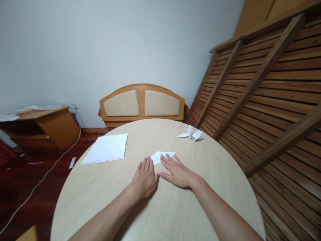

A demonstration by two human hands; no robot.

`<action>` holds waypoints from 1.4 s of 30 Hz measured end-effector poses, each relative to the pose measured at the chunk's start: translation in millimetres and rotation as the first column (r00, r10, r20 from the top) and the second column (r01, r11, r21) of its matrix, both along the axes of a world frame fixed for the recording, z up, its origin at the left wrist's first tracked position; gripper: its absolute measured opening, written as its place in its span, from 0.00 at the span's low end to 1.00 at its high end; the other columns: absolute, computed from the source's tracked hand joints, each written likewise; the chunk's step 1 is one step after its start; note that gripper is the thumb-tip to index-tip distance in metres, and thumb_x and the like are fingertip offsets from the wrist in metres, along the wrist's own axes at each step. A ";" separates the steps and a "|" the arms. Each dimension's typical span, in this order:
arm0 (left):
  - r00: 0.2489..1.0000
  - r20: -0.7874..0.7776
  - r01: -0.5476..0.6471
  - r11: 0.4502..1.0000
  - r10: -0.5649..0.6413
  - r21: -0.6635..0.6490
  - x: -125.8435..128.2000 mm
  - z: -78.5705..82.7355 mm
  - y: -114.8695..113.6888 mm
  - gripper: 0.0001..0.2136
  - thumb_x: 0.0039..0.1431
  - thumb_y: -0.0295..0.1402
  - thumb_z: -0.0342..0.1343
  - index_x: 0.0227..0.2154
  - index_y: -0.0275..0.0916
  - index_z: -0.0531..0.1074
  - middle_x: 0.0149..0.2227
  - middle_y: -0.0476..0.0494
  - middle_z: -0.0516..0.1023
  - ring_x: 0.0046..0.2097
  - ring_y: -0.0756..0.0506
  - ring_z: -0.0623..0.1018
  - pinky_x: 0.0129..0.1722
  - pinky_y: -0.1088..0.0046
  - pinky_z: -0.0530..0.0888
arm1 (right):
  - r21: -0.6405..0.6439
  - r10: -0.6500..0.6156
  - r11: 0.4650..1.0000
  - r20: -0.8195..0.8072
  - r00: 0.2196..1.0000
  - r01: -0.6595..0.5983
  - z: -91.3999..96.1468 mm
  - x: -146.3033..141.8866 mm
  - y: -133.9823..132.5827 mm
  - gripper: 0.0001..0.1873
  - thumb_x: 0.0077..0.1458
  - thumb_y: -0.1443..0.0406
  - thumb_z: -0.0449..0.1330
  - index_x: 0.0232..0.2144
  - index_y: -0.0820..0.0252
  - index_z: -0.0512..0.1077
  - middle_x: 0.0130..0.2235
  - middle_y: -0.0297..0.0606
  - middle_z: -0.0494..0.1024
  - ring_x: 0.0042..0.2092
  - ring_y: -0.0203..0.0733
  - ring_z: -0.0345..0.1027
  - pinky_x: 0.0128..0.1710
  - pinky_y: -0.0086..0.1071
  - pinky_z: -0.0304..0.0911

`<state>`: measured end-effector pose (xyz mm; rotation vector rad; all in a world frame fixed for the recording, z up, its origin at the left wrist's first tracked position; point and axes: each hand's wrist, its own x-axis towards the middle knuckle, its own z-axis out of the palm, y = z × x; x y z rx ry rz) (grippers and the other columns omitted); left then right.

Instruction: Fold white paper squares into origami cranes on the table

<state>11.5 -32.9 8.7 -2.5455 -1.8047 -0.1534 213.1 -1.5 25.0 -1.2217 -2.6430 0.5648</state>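
Observation:
My left hand (pixel 144 178) lies flat on the round pale wooden table (pixel 105 197), fingers stretched out together. My right hand (pixel 177 172) lies flat beside it, fingers spread, thumb touching the left hand. Both sets of fingertips rest on the near edge of a small folded white paper (pixel 164 155), which pokes out beyond them. Neither hand grips anything.
A stack of white paper sheets (pixel 106 149) lies on the table's left. A folded paper figure (pixel 192 134) sits at the far right. Behind the table stands a padded wooden chair back (pixel 141 103). A slatted wooden frame (pixel 263 90) leans at right; a low cabinet (pixel 42 129) and cable (pixel 42 180) are left.

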 end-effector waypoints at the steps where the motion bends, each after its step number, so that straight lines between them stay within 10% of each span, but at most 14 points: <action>1: 0.999 0.008 -0.054 0.998 0.054 0.020 1.4 0.5 -2.0 0.31 0.67 0.41 0.40 0.63 0.18 0.58 0.65 0.16 0.57 0.67 0.27 0.58 0.64 0.49 0.58 | 0.003 0.000 1.000 0.001 1.000 0.000 0.0 0.2 0.1 0.42 0.64 0.40 0.41 0.70 0.57 0.43 0.71 0.42 0.45 0.72 0.53 0.33 0.68 0.53 0.30; 4: 0.990 0.030 -0.144 0.985 0.141 0.098 5.6 3.9 -5.4 0.30 0.65 0.37 0.42 0.61 0.15 0.58 0.64 0.13 0.57 0.67 0.26 0.57 0.64 0.47 0.56 | 0.028 -0.013 1.000 0.011 1.000 0.013 0.5 -1.0 -0.6 0.42 0.63 0.41 0.42 0.70 0.57 0.46 0.71 0.43 0.46 0.71 0.54 0.35 0.68 0.53 0.31; 14: 0.959 0.167 0.222 0.973 -0.229 0.063 9.7 12.2 2.8 0.23 0.65 0.30 0.45 0.61 0.32 0.64 0.65 0.35 0.64 0.66 0.39 0.64 0.65 0.57 0.61 | 0.290 0.000 0.957 -0.077 0.997 0.022 8.6 1.4 3.3 0.20 0.64 0.62 0.54 0.57 0.56 0.71 0.57 0.43 0.73 0.57 0.49 0.63 0.60 0.45 0.53; 24: 0.907 0.307 0.264 0.957 -0.289 0.118 8.7 21.0 1.5 0.13 0.68 0.32 0.46 0.46 0.38 0.74 0.51 0.39 0.76 0.55 0.41 0.73 0.58 0.62 0.69 | 0.249 0.014 0.967 -0.231 0.973 0.045 9.8 7.8 10.8 0.12 0.63 0.65 0.56 0.35 0.58 0.79 0.34 0.38 0.81 0.40 0.42 0.71 0.44 0.35 0.63; 31: 0.914 0.286 0.266 0.957 -0.288 0.115 8.7 22.8 0.6 0.10 0.66 0.35 0.49 0.43 0.39 0.73 0.50 0.39 0.75 0.51 0.41 0.75 0.53 0.63 0.73 | 0.230 -0.093 0.954 -0.380 0.920 0.191 -10.0 15.2 19.5 0.16 0.60 0.65 0.59 0.51 0.58 0.74 0.55 0.45 0.74 0.57 0.47 0.65 0.58 0.41 0.60; 42: 0.922 0.199 0.317 0.943 -0.331 0.099 7.8 9.1 2.5 0.14 0.68 0.35 0.45 0.51 0.35 0.67 0.61 0.33 0.69 0.65 0.40 0.65 0.62 0.55 0.64 | 0.211 -0.067 0.967 -0.338 0.939 0.145 -14.9 16.1 21.8 0.16 0.63 0.63 0.57 0.52 0.57 0.75 0.55 0.44 0.74 0.58 0.47 0.64 0.60 0.44 0.60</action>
